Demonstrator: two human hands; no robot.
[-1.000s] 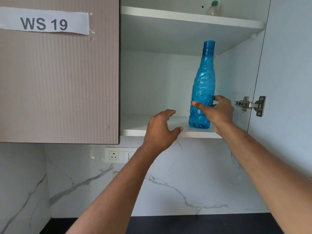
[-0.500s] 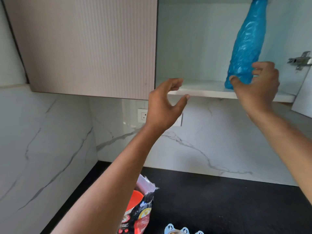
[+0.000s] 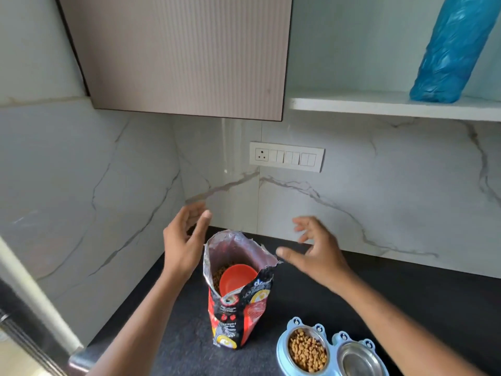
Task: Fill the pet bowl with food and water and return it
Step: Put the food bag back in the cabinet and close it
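Note:
An open red and black pet food bag [image 3: 238, 313] stands on the black counter [image 3: 406, 299], with an orange scoop [image 3: 237, 278] and kibble inside. My left hand [image 3: 184, 245] hovers open just left of the bag's mouth. My right hand [image 3: 317, 256] hovers open just right of it. Neither hand touches the bag. A light blue double pet bowl [image 3: 296, 325] sits at the front right; its left dish holds kibble [image 3: 307, 354] and its right steel dish [image 3: 359, 362] looks dry. A blue water bottle [image 3: 447, 55] stands on the open cabinet's shelf [image 3: 379, 105].
A closed beige cabinet door [image 3: 184, 55] hangs above the bag. A white switch panel [image 3: 286, 156] is set in the marble backsplash. The marble side wall [image 3: 81, 185] closes off the counter on the left.
My right hand let go of the blue bottle, which stays on the shelf. Both hands dropped from the cabinet to either side of the food bag. My view tilted down to the counter.

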